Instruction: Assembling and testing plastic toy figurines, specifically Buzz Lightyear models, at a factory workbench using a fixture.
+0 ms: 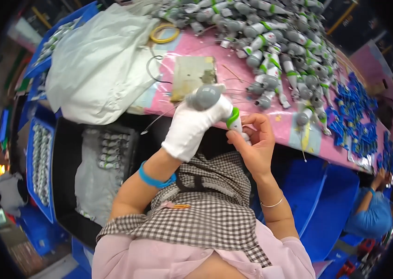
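Note:
A white handheld device with a bulbous grey head [207, 96] and a green band [233, 118] is in front of me, above the table's near edge. My left hand [189, 128], in a white glove with a blue band at the wrist, is closed round its middle. The grey head points up and left. My bare right hand [257, 144] pinches the narrow white end between thumb and fingers. What the fingertips cover there is hidden. A thin wire [161, 118] trails to the left of the gloved hand.
A pile of similar devices [275, 42] covers the far right of the pink table, with blue parts [356, 114] beyond. Behind my hands lies a worn metal plate [191, 74]. At left are a white sheet [99, 65] and a black crate [66, 181]. A person [370, 214] sits far right.

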`<state>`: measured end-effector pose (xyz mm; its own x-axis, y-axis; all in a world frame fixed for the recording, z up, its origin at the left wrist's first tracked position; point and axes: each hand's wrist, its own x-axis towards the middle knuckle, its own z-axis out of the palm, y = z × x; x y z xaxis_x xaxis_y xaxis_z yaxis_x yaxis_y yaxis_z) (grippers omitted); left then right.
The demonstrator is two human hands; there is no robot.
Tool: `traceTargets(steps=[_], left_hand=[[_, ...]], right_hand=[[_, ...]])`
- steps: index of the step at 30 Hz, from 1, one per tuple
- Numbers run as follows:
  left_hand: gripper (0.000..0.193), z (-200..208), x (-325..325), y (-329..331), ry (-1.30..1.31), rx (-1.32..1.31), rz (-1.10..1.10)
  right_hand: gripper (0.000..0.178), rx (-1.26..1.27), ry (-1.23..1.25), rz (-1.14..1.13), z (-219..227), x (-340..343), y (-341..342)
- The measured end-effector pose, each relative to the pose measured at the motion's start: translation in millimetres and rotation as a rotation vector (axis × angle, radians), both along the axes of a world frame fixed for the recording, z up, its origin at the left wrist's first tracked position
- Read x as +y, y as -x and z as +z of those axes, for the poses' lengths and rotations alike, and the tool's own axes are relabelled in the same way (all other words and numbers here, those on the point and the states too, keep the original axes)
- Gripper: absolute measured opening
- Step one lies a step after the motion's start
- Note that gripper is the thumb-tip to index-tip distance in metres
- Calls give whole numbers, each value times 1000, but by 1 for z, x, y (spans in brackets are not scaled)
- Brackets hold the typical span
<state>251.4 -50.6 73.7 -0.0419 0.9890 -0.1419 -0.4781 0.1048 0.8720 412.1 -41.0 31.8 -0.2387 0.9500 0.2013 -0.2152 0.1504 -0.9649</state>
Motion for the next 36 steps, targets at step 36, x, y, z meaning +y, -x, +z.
traceTargets(steps=[36], left_hand=[[31,-18,-36,32,274,216,-259]], right_hand=[[16,-456,-53,73,18,84,31]])
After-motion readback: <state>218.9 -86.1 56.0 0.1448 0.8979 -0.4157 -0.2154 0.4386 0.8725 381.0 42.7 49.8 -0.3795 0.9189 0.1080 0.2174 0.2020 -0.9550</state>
